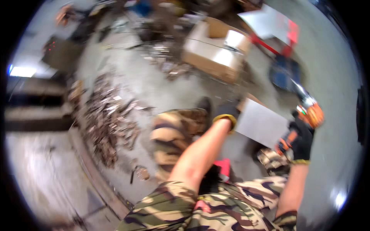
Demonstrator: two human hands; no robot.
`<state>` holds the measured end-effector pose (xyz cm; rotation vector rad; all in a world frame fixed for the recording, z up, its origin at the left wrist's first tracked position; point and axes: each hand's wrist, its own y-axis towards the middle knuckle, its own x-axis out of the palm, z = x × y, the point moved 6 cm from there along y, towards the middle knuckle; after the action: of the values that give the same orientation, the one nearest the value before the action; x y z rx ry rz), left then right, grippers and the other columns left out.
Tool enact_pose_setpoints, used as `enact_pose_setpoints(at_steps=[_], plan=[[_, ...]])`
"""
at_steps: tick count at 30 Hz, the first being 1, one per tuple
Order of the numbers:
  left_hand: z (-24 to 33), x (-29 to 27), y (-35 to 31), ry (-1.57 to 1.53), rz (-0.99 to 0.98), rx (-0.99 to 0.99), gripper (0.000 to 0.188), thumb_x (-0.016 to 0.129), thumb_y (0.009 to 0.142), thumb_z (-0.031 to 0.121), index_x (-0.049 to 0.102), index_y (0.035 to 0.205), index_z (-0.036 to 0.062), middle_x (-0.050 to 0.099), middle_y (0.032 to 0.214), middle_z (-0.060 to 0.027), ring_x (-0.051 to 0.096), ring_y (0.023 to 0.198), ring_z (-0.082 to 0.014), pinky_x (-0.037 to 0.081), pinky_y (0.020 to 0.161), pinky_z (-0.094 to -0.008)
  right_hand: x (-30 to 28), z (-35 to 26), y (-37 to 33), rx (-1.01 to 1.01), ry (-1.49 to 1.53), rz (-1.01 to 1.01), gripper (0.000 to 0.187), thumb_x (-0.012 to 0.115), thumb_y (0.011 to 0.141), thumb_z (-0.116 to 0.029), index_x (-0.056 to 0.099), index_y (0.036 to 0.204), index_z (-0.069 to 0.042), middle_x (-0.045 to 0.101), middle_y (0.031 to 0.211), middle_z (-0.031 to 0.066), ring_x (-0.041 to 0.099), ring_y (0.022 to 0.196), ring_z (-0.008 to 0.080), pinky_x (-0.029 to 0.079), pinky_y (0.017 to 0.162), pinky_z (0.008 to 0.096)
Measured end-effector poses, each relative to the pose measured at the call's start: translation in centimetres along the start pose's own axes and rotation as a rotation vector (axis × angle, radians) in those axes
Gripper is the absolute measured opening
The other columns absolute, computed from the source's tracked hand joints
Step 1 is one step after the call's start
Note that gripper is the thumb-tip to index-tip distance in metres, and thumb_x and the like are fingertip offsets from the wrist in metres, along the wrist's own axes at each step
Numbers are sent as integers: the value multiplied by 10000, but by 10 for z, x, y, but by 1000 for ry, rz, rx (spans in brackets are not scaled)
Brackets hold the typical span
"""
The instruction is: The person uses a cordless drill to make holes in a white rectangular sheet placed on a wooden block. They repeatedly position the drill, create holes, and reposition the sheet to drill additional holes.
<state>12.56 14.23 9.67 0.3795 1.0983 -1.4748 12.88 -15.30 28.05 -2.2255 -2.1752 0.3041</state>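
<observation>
My left hand (228,110), in a dark glove with a yellow cuff, is closed on the left edge of a flat white panel (262,123) with a brown strip at its top. The panel is tilted in front of my knees. In my right hand (302,140), also gloved in black, is an orange-and-black power tool (316,115) with a silvery front end, held just right of the panel. A small green light shows on the tool. Motion blur hides the finger detail and the tool's exact kind.
Scrap pieces (106,119) lie heaped on the floor at left. Ahead stands an open cardboard box (212,50) with a white object on it. Beyond the tool are a blue round object (284,73) and a red stand (295,32) bearing a pale sheet (266,21).
</observation>
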Motion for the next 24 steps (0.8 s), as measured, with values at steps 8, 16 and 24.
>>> enact_pose_setpoints(at_steps=[8, 16, 24], plan=[[-34, -184, -75, -542, 597, 241, 368, 622, 909, 355, 717, 1140, 84, 709, 1032, -234, 664, 992, -438, 525, 879, -475, 43, 11, -14, 33, 230, -173, 304, 659, 921, -168, 677, 1195, -37, 655, 1025, -22, 578, 789, 82, 469, 699, 242], [-51, -155, -44, -301, 265, 30, 339, 647, 881, 387, 739, 1062, 116, 732, 953, -177, 693, 906, -393, 547, 820, -473, 119, 72, -55, 489, 135, -286, 327, 681, 807, -60, 639, 1125, 6, 654, 955, 68, 613, 722, 150, 507, 619, 282], [-52, -153, -18, -344, 275, 20, 298, 657, 860, 280, 733, 1102, 124, 734, 988, -163, 689, 926, -376, 543, 815, -464, 193, 107, -25, 770, 17, -485, 294, 680, 835, -87, 647, 1115, -4, 652, 965, 70, 612, 722, 159, 507, 635, 290]])
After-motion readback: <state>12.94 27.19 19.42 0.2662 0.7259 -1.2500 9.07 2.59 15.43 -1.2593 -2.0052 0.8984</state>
